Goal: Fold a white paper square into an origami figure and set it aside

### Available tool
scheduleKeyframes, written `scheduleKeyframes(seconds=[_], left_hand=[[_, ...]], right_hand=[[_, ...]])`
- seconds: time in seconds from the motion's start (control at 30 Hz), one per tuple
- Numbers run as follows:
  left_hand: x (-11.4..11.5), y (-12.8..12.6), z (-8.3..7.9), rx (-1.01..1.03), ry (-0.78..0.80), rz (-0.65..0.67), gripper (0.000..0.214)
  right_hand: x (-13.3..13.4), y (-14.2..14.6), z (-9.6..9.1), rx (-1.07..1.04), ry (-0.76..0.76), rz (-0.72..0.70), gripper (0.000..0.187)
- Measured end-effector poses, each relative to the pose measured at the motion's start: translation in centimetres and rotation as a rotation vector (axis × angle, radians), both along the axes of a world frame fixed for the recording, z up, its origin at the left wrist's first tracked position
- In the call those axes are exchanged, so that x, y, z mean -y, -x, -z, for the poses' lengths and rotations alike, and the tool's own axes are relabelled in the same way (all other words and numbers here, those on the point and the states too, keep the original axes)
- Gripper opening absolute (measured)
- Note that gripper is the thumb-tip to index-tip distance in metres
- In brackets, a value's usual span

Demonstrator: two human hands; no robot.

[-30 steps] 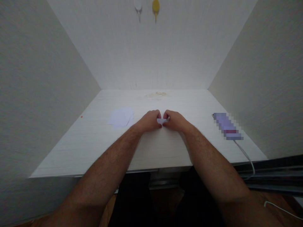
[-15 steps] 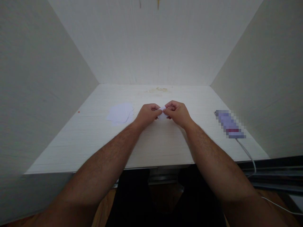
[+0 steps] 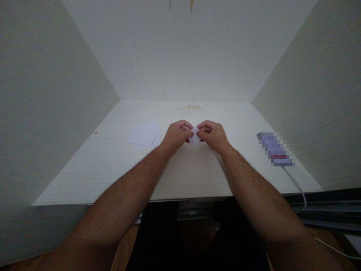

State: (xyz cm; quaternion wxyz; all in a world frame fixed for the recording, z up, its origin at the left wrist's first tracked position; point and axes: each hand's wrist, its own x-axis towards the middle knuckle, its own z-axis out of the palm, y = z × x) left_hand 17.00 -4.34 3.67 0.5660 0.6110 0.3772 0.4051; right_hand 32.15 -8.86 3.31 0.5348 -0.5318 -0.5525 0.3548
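Pinching a small piece of white paper (image 3: 194, 139) between thumb and fingers, the left hand (image 3: 177, 135) has hold of its left side. The right hand (image 3: 213, 135) grips the right side the same way, thumb on the near face, its other fingers curled. The paper sits between the two hands, above the middle of the counter (image 3: 186, 173), and looks folded, though it is too small to make out the creases. The hands are close together, with the thumb tips just apart.

Beyond the left hand, to its left, a loose pile of white sheets (image 3: 144, 134) lies flat on the counter, edges uneven. Farther left, near the left wall (image 3: 50, 94), is a small red spot (image 3: 96, 132). Behind the hands, a brownish stain (image 3: 193, 107) marks the counter near the back wall (image 3: 183, 56).

Well to the right lies a blurred-out flat device (image 3: 275, 149), with a pale cable (image 3: 295, 182) running from its near end over the front edge. Below the counter are the person's dark-clothed legs (image 3: 158, 233) and a wooden floor (image 3: 124, 250).
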Motion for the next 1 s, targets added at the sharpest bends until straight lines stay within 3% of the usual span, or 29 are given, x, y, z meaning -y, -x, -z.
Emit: scheduleKeyframes(seconds=[1.0], left_hand=[[0.55,-0.06,-0.63,0.161,0.084,-0.011,0.011]], right_hand=[[-0.02,-0.25,-0.35,-0.164,-0.094,-0.037,0.006]])
